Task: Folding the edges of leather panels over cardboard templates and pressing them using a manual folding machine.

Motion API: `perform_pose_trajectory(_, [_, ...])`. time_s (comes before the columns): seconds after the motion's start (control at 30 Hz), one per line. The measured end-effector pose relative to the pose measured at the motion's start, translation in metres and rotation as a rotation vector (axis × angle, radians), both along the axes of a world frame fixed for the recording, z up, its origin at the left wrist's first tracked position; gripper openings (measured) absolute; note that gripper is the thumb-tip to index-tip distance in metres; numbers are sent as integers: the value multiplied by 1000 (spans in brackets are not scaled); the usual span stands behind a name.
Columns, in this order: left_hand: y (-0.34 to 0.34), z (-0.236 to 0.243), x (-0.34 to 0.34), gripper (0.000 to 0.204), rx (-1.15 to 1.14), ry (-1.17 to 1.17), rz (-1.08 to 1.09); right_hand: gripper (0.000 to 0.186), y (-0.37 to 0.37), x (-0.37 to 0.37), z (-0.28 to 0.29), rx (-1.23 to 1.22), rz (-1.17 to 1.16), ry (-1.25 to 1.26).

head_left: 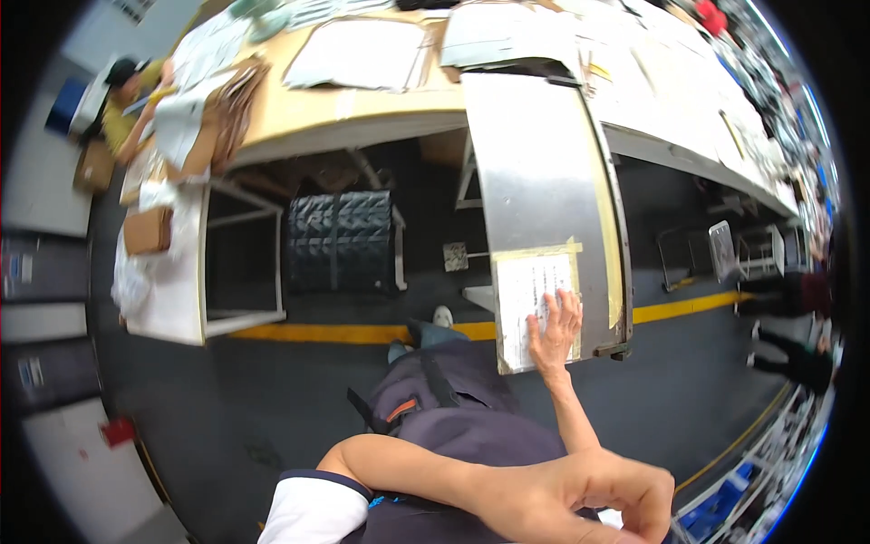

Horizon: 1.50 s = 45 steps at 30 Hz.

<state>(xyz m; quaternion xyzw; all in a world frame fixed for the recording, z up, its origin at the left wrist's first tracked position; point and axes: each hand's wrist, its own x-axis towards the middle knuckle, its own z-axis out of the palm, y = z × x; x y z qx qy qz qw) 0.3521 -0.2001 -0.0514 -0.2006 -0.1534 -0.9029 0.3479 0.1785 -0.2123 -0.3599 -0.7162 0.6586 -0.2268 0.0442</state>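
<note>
My right hand (555,331) lies with its fingers spread on a white printed sheet (521,308). Yellowish tape edges this sheet at the near end of a long metal-topped board (526,199). My left arm crosses my body from a white sleeve at the lower left. In front of my right arm, my left hand (589,499) is curled, thumb below the bent fingers. A bit of white shows between them; what they hold, if anything, I cannot make out. A dark apron (453,390) covers my front.
The board juts from a large table (362,113) bearing paper and brown card patterns (358,54). At left stand a white side table (168,299) and a co-worker (122,109). A black wrapped bundle (340,240) sits below. Other people (788,367) stand far right.
</note>
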Motion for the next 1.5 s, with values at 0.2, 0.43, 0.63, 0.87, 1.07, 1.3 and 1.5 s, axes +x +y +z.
perform_pose_trajectory(0.2, [-104,-16,12,20,-168,-334,-294,60,5,-1,4,91,-72,28])
perform_pose_trajectory(0.43, [-177,-110,25,15,148,-949,-90,57,-4,3,11,130,-93,-93])
perform_pose_trajectory(0.63, [-265,-157,37,15,151,-1267,-124,57,-6,-2,5,49,-238,-190])
perform_pose_trajectory(0.87, [-459,-234,103,12,-327,-1659,294,55,-8,9,10,165,-397,-28])
perform_pose_trajectory(1.07, [-604,-333,170,11,-946,-1841,790,58,0,21,12,265,-445,124])
perform_pose_trajectory(1.3, [-658,-380,324,47,-1930,-1861,1001,50,-12,34,15,306,-583,317])
perform_pose_trajectory(1.5, [-705,-407,392,55,-2061,-1595,1010,40,-63,76,0,132,-989,338])
